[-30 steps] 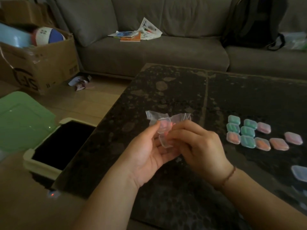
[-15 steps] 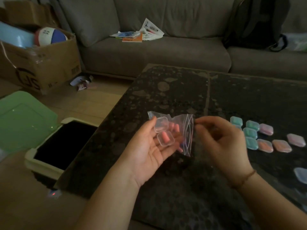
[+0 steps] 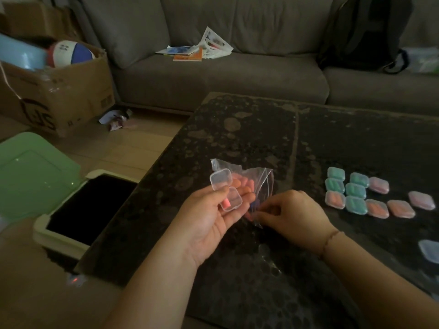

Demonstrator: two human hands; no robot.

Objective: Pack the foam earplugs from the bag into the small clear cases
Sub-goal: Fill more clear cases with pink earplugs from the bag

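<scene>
The right hand covers the lower corner of the bag, and its fingers curl inward, so whether they pinch the plastic or an earplug cannot be told. The earplugs inside the bag merge into a pink blur behind creased plastic and cannot be counted; the pink earplug in the open case is partly masked by the left hand thumb. At the right edge, a pale case is cut off, as are the desk, both forearms and the cardboard box.
</scene>
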